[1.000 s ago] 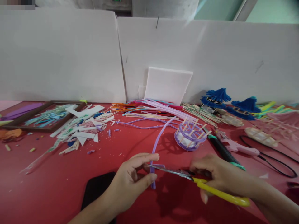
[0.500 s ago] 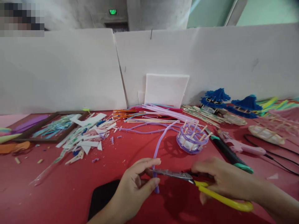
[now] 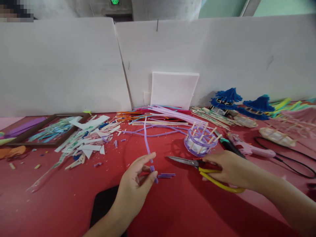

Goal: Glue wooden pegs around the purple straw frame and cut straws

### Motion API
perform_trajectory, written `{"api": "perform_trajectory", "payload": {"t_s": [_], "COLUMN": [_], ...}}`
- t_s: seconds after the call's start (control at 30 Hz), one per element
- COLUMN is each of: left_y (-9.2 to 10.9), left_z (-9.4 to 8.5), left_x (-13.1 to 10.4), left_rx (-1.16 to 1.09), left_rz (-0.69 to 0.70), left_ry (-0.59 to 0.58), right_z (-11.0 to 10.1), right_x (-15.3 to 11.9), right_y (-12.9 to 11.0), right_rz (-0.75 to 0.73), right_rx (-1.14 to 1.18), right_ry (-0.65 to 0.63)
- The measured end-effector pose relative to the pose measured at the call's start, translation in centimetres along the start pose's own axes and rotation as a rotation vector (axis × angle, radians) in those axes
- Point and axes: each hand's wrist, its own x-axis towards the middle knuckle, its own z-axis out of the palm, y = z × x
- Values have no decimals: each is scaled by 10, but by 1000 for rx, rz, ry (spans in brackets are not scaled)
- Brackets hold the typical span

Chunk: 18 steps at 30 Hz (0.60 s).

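Note:
My left hand [image 3: 137,179] pinches a thin purple pipe cleaner [image 3: 146,140] between thumb and fingers. Its long end rises away toward the back, and a short purple end sticks out below the fingertips. Yellow-handled scissors [image 3: 217,179] are in my right hand [image 3: 229,166], their blades together and pointing left, apart from the pipe cleaner. Several short cut purple pieces [image 3: 166,175] lie on the red table just right of my left fingertips. Beyond the scissors stands a round purple frame [image 3: 200,140] with upright wooden sticks.
Purple stems [image 3: 172,113] and wooden sticks [image 3: 209,117] are heaped at the back. White and coloured scraps [image 3: 91,141] lie left, near a brown frame [image 3: 59,140]. A dark flat object [image 3: 103,200] is by my left forearm. A pink glue gun [image 3: 256,150] and blue roof-like models [image 3: 259,107] stand right.
The scissors have come away from the pipe cleaner to the right, and their blades have closed. Short cut pieces now show on the table. My left hand has shifted slightly left and up.

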Motion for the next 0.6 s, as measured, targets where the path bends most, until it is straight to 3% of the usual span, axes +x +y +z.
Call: {"api": "perform_trajectory", "payload": {"t_s": [0.1, 0.2, 0.3, 0.43, 0.6], "left_y": [0, 1, 2, 0, -8], "left_z": [2, 4, 5, 6, 2], "left_x": [-2, -2, -3, -6, -8], "left_rx": [-5, -53, -94, -70, 94], "left_rz": [-21, -59, -65, 51, 221], "left_ry": [-16, -44, -42, -53, -71], "right_z": [-8, -6, 8, 28, 39], "right_x": [-6, -9, -3, 15, 39], "right_y": [-5, -20, -48, -90, -107], "right_rz": [-53, -82, -75, -116, -76], "right_rx": [-82, -39, 254, 673, 818], "right_ry": [-29, 106, 195, 105, 57]}}
